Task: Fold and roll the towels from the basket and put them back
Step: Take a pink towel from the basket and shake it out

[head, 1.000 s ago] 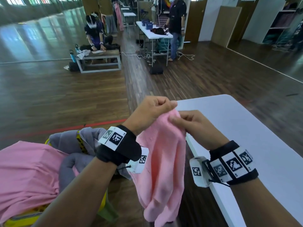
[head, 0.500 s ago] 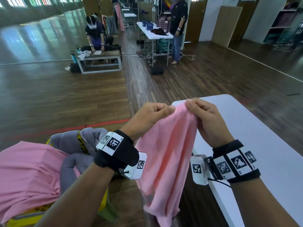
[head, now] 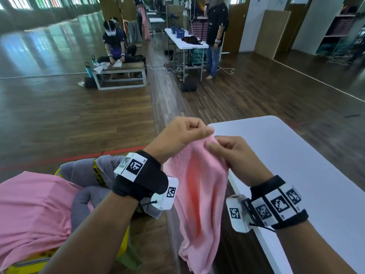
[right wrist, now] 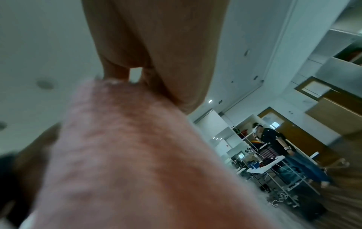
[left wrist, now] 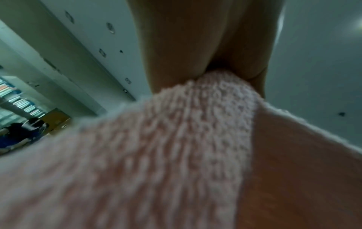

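Note:
A pink towel (head: 199,198) hangs in the air in front of me, bunched into long folds. My left hand (head: 189,133) grips its top edge in a fist. My right hand (head: 223,147) pinches the same edge just beside it. In the left wrist view the pink towel (left wrist: 156,155) fills the lower frame under my left hand (left wrist: 215,68). In the right wrist view the pink towel (right wrist: 127,155) hangs from my right hand (right wrist: 135,77). The yellow basket (head: 29,265) at lower left holds another pink towel (head: 33,210) and a grey towel (head: 83,175).
A white table (head: 306,175) stretches along my right side, its near corner just behind my hands. Wooden floor lies ahead. Farther off, a person sits at a low bench (head: 120,74) and another stands by a white folding table (head: 185,42).
My right hand spread the towel's top edge away from the left half a second ago. Now it has slid back and pinches the edge right next to my left hand.

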Demonstrator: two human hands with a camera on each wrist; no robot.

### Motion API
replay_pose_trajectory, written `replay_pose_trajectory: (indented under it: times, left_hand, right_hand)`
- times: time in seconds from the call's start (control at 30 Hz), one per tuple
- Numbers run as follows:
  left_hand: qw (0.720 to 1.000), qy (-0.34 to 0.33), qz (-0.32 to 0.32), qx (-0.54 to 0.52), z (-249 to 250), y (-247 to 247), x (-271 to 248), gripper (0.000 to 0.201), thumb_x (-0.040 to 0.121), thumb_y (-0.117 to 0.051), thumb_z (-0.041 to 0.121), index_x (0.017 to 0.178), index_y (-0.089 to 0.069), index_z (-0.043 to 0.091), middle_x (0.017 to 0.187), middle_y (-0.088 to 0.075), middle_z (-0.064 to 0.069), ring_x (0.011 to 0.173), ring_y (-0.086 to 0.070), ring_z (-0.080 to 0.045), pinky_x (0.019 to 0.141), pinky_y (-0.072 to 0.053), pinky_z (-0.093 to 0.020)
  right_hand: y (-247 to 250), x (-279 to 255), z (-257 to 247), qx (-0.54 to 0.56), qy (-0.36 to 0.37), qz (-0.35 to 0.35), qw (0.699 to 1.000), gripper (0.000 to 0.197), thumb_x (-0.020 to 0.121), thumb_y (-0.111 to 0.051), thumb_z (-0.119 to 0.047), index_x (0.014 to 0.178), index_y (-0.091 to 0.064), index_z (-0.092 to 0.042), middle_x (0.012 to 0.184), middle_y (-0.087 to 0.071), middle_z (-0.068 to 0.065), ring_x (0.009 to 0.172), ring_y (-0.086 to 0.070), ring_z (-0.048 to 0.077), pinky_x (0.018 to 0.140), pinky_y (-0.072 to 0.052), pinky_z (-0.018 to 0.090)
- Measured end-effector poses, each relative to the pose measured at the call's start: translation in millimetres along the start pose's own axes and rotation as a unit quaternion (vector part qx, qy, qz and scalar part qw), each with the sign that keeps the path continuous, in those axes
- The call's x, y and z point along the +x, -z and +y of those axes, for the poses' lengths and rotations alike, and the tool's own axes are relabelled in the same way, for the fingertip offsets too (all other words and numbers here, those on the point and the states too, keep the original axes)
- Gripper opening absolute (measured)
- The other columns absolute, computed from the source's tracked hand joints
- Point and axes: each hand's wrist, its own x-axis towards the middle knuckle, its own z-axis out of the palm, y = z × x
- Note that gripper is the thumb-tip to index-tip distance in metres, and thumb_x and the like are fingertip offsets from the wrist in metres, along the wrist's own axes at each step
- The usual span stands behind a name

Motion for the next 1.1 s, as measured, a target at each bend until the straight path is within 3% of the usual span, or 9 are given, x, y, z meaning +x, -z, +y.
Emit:
replay_pose_trajectory:
  times: [0.07, 0.13, 0.27, 0.43, 0.5, 0.63, 0.8, 0.93, 1.1]
  left_hand:
    - [0.999, 0.016, -0.044, 0.017, 0.2, -0.2, -1.6, 0.047, 0.093, -0.059, 0.031, 0.081, -0.053, -0.013, 0.073, -0.046, -0.011, 0.067, -0.040, -0.021, 0.060, -0.032, -0.036]
    - [0.998, 0.031, -0.057, 0.014, 1.5, 1.0, -2.0, 0.051, 0.094, -0.056, 0.035, 0.081, -0.050, -0.015, 0.073, -0.044, -0.010, 0.067, -0.036, -0.023, 0.056, -0.028, -0.035]
    - [1.000, 0.009, -0.020, -0.003, 6.9, -0.4, 5.6, 0.055, 0.089, -0.062, 0.038, 0.086, -0.052, -0.016, 0.076, -0.051, -0.014, 0.071, -0.044, -0.024, 0.066, -0.035, -0.041]
    - [0.996, 0.046, -0.071, 0.019, -3.6, 4.3, 0.0, 0.039, 0.093, -0.059, 0.025, 0.082, -0.054, -0.013, 0.065, -0.046, -0.007, 0.054, -0.041, -0.009, 0.051, -0.030, -0.019]
    - [0.998, 0.039, -0.044, 0.003, -2.2, 6.1, 0.7, 0.038, 0.093, -0.060, 0.023, 0.085, -0.054, -0.014, 0.065, -0.048, -0.006, 0.054, -0.043, -0.008, 0.051, -0.033, -0.017]
    - [1.000, 0.002, -0.017, 0.004, 3.5, 1.2, 5.3, 0.028, 0.089, -0.064, 0.019, 0.092, -0.062, -0.009, 0.081, -0.061, -0.009, 0.076, -0.056, -0.014, 0.070, -0.045, -0.026]
    - [0.987, 0.069, 0.028, -0.142, -18.1, -6.7, -1.6, 0.039, 0.085, -0.069, 0.027, 0.110, -0.063, -0.003, 0.111, -0.061, -0.028, 0.099, -0.057, -0.031, 0.102, -0.037, -0.058]
    - [0.989, 0.031, 0.108, -0.097, -14.8, -16.6, -1.3, 0.019, 0.091, -0.063, 0.017, 0.101, -0.071, 0.004, 0.099, -0.069, -0.022, 0.089, -0.063, -0.023, 0.091, -0.049, -0.046]
    - [0.997, 0.006, 0.072, 0.022, -9.3, -11.5, 2.3, 0.014, 0.089, -0.066, 0.019, 0.091, -0.075, 0.009, 0.085, -0.072, -0.015, 0.074, -0.061, -0.012, 0.071, -0.047, -0.028]
  right_hand:
    - [10.7, 5.0, -1.4, 0.016, 0.020, 0.051, 0.998, 0.024, 0.094, -0.058, -0.025, 0.077, -0.073, -0.020, 0.068, -0.062, 0.001, 0.067, -0.054, 0.011, 0.063, -0.041, 0.026]
    - [19.2, 7.9, 0.9, 0.084, 0.013, 0.091, 0.992, 0.025, 0.093, -0.060, -0.030, 0.091, -0.074, -0.010, 0.080, -0.061, 0.018, 0.078, -0.054, 0.021, 0.071, -0.040, 0.034]
    - [-0.2, -0.7, 6.8, 0.091, -0.028, 0.014, 0.995, 0.029, 0.095, -0.056, -0.026, 0.096, -0.068, 0.001, 0.083, -0.065, 0.014, 0.077, -0.061, 0.024, 0.067, -0.048, 0.033]
    - [20.7, 1.0, 1.8, 0.124, -0.002, 0.103, 0.987, 0.024, 0.093, -0.059, -0.027, 0.081, -0.071, -0.010, 0.076, -0.056, 0.011, 0.076, -0.049, 0.023, 0.068, -0.038, 0.037]
    - [18.1, 2.1, 4.7, 0.099, -0.010, 0.075, 0.992, 0.022, 0.092, -0.062, -0.027, 0.082, -0.069, -0.009, 0.078, -0.056, 0.011, 0.076, -0.050, 0.022, 0.068, -0.037, 0.035]
    - [3.7, 4.1, 9.1, 0.041, 0.000, 0.022, 0.999, 0.030, 0.092, -0.062, -0.033, 0.100, -0.070, -0.005, 0.093, -0.061, 0.032, 0.083, -0.058, 0.031, 0.075, -0.044, 0.044]
    - [11.8, 7.1, 1.9, 0.094, 0.016, 0.102, 0.990, 0.036, 0.090, -0.062, -0.032, 0.097, -0.063, 0.004, 0.088, -0.057, 0.025, 0.081, -0.054, 0.026, 0.072, -0.044, 0.038]
    - [6.3, 12.5, 0.8, 0.062, -0.009, 0.084, 0.994, 0.018, 0.094, -0.059, -0.021, 0.099, -0.063, -0.003, 0.100, -0.067, 0.013, 0.088, -0.064, 0.024, 0.073, -0.051, 0.035]
    - [9.2, 18.0, -2.4, -0.014, 0.025, 0.106, 0.994, 0.018, 0.094, -0.063, -0.024, 0.099, -0.071, -0.009, 0.100, -0.071, 0.011, 0.097, -0.067, 0.032, 0.083, -0.054, 0.052]
